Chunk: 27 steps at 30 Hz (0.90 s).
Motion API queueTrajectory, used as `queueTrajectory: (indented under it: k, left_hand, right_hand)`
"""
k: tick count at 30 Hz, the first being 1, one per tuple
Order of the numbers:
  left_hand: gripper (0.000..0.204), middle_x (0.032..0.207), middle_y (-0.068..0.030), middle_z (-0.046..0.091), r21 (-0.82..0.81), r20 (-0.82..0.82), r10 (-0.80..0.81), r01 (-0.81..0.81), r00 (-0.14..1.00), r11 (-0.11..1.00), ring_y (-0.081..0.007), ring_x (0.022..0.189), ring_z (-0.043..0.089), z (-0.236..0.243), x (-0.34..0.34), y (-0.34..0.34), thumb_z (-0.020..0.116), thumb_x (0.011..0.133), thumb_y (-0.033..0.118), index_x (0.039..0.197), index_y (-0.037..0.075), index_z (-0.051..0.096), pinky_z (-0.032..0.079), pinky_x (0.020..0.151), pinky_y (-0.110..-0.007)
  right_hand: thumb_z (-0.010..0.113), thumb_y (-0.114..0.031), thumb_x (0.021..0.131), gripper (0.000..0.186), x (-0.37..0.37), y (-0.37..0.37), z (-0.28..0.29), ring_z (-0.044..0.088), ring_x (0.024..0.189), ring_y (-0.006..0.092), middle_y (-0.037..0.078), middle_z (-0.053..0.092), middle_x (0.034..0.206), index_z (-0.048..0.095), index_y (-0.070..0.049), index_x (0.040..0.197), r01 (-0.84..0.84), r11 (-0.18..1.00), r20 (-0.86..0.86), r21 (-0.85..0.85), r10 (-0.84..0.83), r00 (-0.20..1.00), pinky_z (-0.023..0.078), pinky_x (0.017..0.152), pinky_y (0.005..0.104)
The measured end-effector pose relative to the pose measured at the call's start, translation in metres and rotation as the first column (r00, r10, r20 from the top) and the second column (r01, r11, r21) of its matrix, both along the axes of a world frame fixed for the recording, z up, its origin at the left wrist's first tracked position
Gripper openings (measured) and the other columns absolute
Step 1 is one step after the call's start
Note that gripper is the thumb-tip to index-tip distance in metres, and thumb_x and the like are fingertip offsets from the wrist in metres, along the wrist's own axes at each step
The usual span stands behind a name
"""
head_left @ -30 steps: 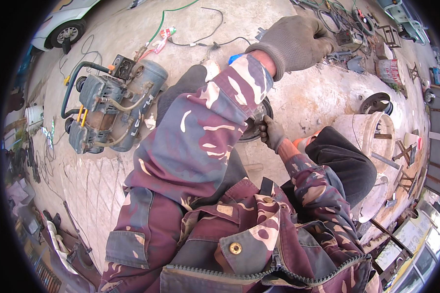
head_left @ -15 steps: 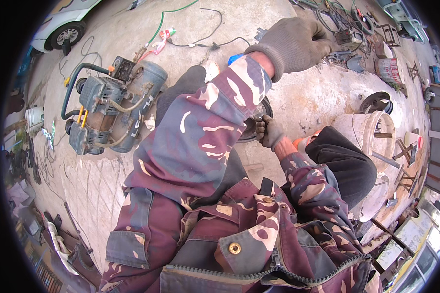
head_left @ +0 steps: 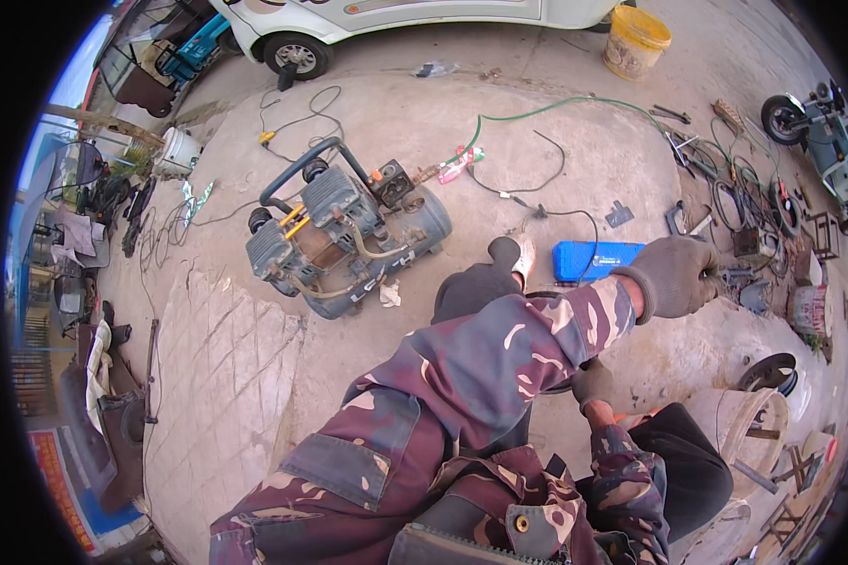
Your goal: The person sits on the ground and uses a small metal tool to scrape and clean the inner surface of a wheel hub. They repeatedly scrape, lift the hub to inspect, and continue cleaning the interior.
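Note:
My left hand (head_left: pixel 674 278), in a grey-brown glove, is stretched out far to the right of my body with its fingers curled closed. Whatever lies inside that fist is hidden. Its nearest neighbours are a blue plastic case (head_left: pixel 594 262) and some grey metal parts on the ground. Below my left sleeve, my gloved right hand (head_left: pixel 592 384) is closed at the edge of a dark round wheel (head_left: pixel 558 384). Most of the wheel is covered by the camouflage sleeve, and I cannot make out what those fingers grip.
A grimy twin-motor air compressor (head_left: pixel 349 231) lies on the concrete to the left, with a green hose (head_left: pixel 575 102) leading off it. Cables and tools clutter the right. A whitish bucket (head_left: pixel 758 424) and a wheel rim (head_left: pixel 771 374) stand near my right knee. A yellow bucket (head_left: pixel 636 42) stands by a white vehicle (head_left: pixel 424 11).
My view has swung up and left, so the scene sits lower and further right. The blue case now shows fully. My left arm is still outstretched, and my right hand stays by the wheel.

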<state>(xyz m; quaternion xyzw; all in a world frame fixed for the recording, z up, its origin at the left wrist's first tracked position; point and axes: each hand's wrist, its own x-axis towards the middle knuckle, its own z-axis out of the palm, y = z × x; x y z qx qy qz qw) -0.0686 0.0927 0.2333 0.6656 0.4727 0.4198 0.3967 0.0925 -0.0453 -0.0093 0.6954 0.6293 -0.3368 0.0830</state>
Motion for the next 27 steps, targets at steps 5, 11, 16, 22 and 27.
queueTrajectory:
  k: [5,11,16,22,27]
  left_hand:
    - [0.027,0.091,-0.0198,0.074,0.0,-0.026,0.013,-0.013,1.0,1.0,-0.0409,0.09,0.071,-0.003,0.0,0.001,0.07,0.093,0.033,0.099,0.007,0.075,0.054,0.081,-0.05]
    - [0.025,0.091,-0.0181,0.074,-0.018,-0.046,-0.002,0.001,0.999,1.0,-0.0395,0.093,0.071,-0.005,0.002,0.002,0.068,0.092,0.032,0.098,0.008,0.074,0.054,0.082,-0.051]
    - [0.022,0.091,-0.0165,0.075,-0.03,-0.041,-0.005,0.004,0.999,1.0,-0.0384,0.094,0.072,-0.004,0.003,0.002,0.069,0.09,0.029,0.098,0.009,0.074,0.054,0.084,-0.049]
    - [0.023,0.094,-0.0167,0.076,-0.059,-0.032,-0.011,0.01,0.999,0.998,-0.0384,0.096,0.072,-0.006,0.003,0.001,0.072,0.088,0.028,0.098,0.008,0.075,0.054,0.087,-0.049]
    - [0.025,0.1,-0.0183,0.076,-0.019,-0.074,0.009,-0.01,0.997,1.0,-0.0387,0.1,0.071,-0.008,0.006,0.002,0.073,0.088,0.029,0.1,0.008,0.076,0.054,0.09,-0.049]
  right_hand:
    - [0.048,-0.059,0.102,0.063,-0.006,0.007,0.01,0.072,0.102,0.0471,0.029,0.074,0.105,0.072,-0.001,0.103,-0.184,0.983,0.12,0.028,0.179,0.976,0.054,0.089,0.0563]
    - [0.044,-0.051,0.106,0.058,0.008,-0.004,-0.019,0.07,0.103,0.0495,0.031,0.073,0.103,0.073,0.0,0.105,0.013,0.992,-0.067,0.122,-0.004,0.998,0.053,0.089,0.058]
    - [0.042,-0.049,0.109,0.057,0.01,-0.017,-0.055,0.047,0.045,0.0134,0.001,0.053,0.062,0.073,-0.003,0.095,0.581,0.76,-0.509,-0.292,-0.638,0.578,0.035,0.041,0.031]
    - [0.047,-0.046,0.107,0.04,0.016,-0.024,-0.067,0.042,0.049,0.0097,-0.007,0.047,0.064,0.067,-0.011,0.097,0.409,0.215,-0.332,-0.887,-0.912,-0.241,0.033,0.044,0.0274]
    - [0.049,-0.044,0.106,0.033,0.024,-0.028,-0.066,0.044,0.053,0.0087,-0.009,0.047,0.066,0.065,-0.016,0.097,0.084,0.187,-0.204,-0.979,-0.9,-0.385,0.036,0.045,0.0264]
